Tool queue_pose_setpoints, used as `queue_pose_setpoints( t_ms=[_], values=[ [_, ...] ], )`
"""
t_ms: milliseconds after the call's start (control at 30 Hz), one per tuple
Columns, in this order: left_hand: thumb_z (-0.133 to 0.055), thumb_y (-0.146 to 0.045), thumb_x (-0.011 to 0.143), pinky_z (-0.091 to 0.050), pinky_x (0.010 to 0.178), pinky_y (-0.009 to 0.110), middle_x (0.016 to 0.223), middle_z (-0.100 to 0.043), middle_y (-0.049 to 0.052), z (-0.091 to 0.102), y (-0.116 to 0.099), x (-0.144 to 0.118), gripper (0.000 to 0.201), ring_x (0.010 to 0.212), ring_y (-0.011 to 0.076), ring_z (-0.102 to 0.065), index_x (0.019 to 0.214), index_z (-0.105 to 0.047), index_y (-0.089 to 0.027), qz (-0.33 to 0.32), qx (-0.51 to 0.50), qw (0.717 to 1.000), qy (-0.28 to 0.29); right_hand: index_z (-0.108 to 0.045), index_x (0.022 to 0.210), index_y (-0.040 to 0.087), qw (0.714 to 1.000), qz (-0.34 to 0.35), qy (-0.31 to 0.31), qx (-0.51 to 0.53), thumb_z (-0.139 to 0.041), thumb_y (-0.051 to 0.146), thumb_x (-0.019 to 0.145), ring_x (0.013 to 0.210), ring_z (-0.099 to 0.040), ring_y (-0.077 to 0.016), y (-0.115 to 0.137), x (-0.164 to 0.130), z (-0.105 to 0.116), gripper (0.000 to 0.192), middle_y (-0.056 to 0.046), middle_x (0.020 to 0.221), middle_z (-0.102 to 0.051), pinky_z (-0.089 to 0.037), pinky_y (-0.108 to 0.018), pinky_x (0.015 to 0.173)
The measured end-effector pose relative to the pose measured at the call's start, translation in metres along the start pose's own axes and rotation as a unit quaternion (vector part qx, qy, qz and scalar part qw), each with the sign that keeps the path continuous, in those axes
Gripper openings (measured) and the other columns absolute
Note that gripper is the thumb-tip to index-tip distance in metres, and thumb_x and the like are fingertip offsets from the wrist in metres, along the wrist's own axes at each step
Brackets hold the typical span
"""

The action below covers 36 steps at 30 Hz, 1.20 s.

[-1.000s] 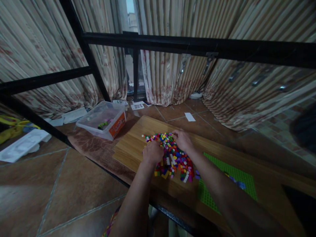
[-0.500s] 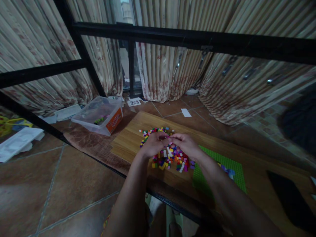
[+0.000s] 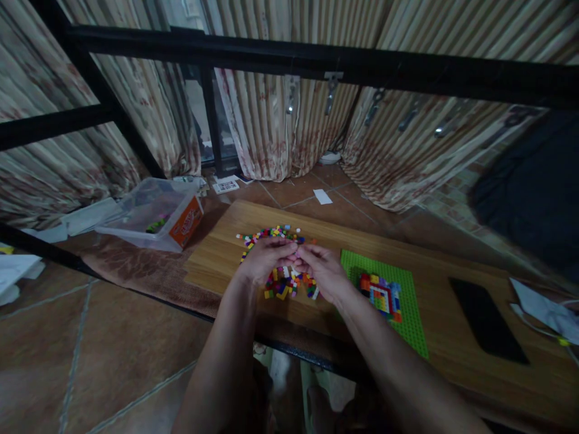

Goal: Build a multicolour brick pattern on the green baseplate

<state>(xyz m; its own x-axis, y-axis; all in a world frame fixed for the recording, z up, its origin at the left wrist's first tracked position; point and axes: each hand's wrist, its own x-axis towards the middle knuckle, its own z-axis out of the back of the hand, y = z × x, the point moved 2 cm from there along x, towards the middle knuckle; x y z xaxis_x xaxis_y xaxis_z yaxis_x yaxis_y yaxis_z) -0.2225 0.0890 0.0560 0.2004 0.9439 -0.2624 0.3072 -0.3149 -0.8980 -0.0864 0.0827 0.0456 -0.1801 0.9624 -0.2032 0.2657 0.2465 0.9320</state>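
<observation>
My left hand (image 3: 266, 259) and my right hand (image 3: 319, 265) meet above a loose pile of small colourful toy bricks (image 3: 283, 290). The fingertips of both are closed together around a small pink toy brick (image 3: 297, 254), mostly hidden by the fingers. To the right of my right hand, a block of joined bricks (image 3: 382, 296) in red, white, blue, yellow and orange sits on a green studded baseplate (image 3: 414, 313). My right forearm passes over the near left part of this plate.
The wooden board (image 3: 217, 241) carries the bricks, the plate and a flat black object (image 3: 488, 322) on the right. A clear plastic box (image 3: 149, 235) with an orange label stands at left. White paper and a cable (image 3: 538, 322) lie at far right. Behind runs a black metal frame (image 3: 271, 53).
The view has swung to the right, so the brick block on the green plate now shows beside my right forearm. Both hands stay together over the pile, fingertips still touching.
</observation>
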Motion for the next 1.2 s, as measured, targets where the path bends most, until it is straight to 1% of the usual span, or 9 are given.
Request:
queue_pose_setpoints(
  t_ms=[167, 367, 633, 733, 833, 967, 1033, 1133, 1200],
  values=[
    [-0.081, -0.023, 0.063, -0.053, 0.066, 0.025, 0.063, -0.066, 0.002, -0.002, 0.007, 0.002, 0.022, 0.057, 0.0090, -0.060, 0.072, -0.066, -0.009, 0.014, 0.014, 1.000, -0.020, -0.071, 0.070, 0.017, 1.000, -0.001, -0.008, -0.002, -0.084, 0.050, 0.053, 0.056, -0.061, -0.0103, -0.013, 0.003, 0.003, 0.039, -0.001, 0.065, -0.069, -0.054, -0.024, 0.058],
    [-0.078, -0.021, 0.065, -0.052, 0.061, 0.022, 0.060, -0.065, 0.001, -0.004, 0.010, 0.004, 0.018, 0.056, 0.0092, -0.060, 0.070, -0.066, -0.008, 0.026, 0.026, 0.999, -0.038, -0.073, 0.070, 0.017, 0.999, -0.016, -0.020, 0.029, -0.087, 0.046, 0.049, 0.058, -0.064, -0.0122, -0.021, 0.007, 0.008, 0.038, -0.002, 0.064, -0.069, -0.056, -0.024, 0.059],
    [-0.071, -0.015, 0.071, -0.052, 0.062, 0.020, 0.061, -0.064, 0.002, -0.001, 0.007, 0.004, 0.009, 0.057, 0.0078, -0.060, 0.071, -0.065, -0.009, 0.040, 0.028, 0.997, -0.059, -0.071, 0.072, 0.017, 0.997, -0.050, -0.014, 0.064, -0.084, 0.035, 0.060, 0.061, -0.065, -0.0114, -0.024, 0.008, 0.015, 0.026, -0.002, 0.067, -0.070, -0.057, -0.026, 0.066],
    [-0.067, -0.014, 0.074, -0.051, 0.061, 0.020, 0.061, -0.063, 0.002, 0.001, 0.008, 0.005, 0.005, 0.056, 0.0081, -0.061, 0.075, -0.063, -0.010, 0.051, 0.040, 0.995, -0.078, -0.072, 0.076, 0.019, 0.996, -0.043, -0.026, 0.077, -0.085, 0.032, 0.058, 0.064, -0.065, -0.0114, -0.024, 0.008, 0.018, 0.026, -0.001, 0.069, -0.070, -0.057, -0.025, 0.069],
    [-0.064, -0.018, 0.077, -0.051, 0.058, 0.020, 0.061, -0.063, 0.001, 0.002, 0.012, 0.006, 0.007, 0.055, 0.0086, -0.060, 0.078, -0.061, -0.012, 0.057, 0.058, 0.993, -0.085, -0.072, 0.079, 0.020, 0.996, -0.029, -0.036, 0.072, -0.085, 0.031, 0.057, 0.065, -0.065, -0.0113, -0.026, 0.009, 0.021, 0.028, 0.000, 0.070, -0.070, -0.057, -0.026, 0.071],
    [-0.070, -0.032, 0.074, -0.048, 0.054, 0.021, 0.059, -0.061, 0.000, 0.002, 0.018, 0.009, 0.021, 0.053, 0.0091, -0.057, 0.074, -0.059, -0.014, 0.045, 0.098, 0.993, -0.055, -0.073, 0.080, 0.020, 0.997, -0.023, -0.037, 0.061, -0.085, 0.034, 0.057, 0.065, -0.065, -0.0116, -0.029, 0.009, 0.021, 0.030, 0.000, 0.070, -0.070, -0.056, -0.028, 0.072],
    [-0.074, -0.035, 0.070, -0.047, 0.053, 0.021, 0.059, -0.060, 0.000, 0.002, 0.020, 0.010, 0.026, 0.053, 0.0093, -0.056, 0.071, -0.059, -0.014, 0.040, 0.114, 0.992, -0.033, -0.073, 0.083, 0.020, 0.998, -0.019, -0.022, 0.060, -0.084, 0.035, 0.058, 0.067, -0.065, -0.0122, -0.029, 0.009, 0.018, 0.032, 0.000, 0.071, -0.070, -0.055, -0.029, 0.073],
    [-0.075, -0.033, 0.068, -0.046, 0.052, 0.021, 0.061, -0.061, 0.000, 0.000, 0.020, 0.009, 0.024, 0.055, 0.0099, -0.057, 0.071, -0.060, -0.014, 0.045, 0.121, 0.991, -0.024, -0.073, 0.085, 0.019, 0.998, -0.010, -0.006, 0.060, -0.084, 0.034, 0.057, 0.068, -0.067, -0.0137, -0.029, 0.008, 0.014, 0.034, -0.001, 0.074, -0.072, -0.054, -0.031, 0.075],
    [-0.071, -0.030, 0.070, -0.047, 0.053, 0.021, 0.063, -0.061, 0.000, -0.002, 0.019, 0.008, 0.019, 0.056, 0.0103, -0.058, 0.072, -0.061, -0.014, 0.052, 0.115, 0.992, -0.032, -0.073, 0.084, 0.019, 0.999, -0.002, -0.012, 0.053, -0.084, 0.034, 0.056, 0.068, -0.067, -0.0145, -0.028, 0.007, 0.014, 0.034, -0.001, 0.076, -0.073, -0.054, -0.032, 0.076]
  ],
)
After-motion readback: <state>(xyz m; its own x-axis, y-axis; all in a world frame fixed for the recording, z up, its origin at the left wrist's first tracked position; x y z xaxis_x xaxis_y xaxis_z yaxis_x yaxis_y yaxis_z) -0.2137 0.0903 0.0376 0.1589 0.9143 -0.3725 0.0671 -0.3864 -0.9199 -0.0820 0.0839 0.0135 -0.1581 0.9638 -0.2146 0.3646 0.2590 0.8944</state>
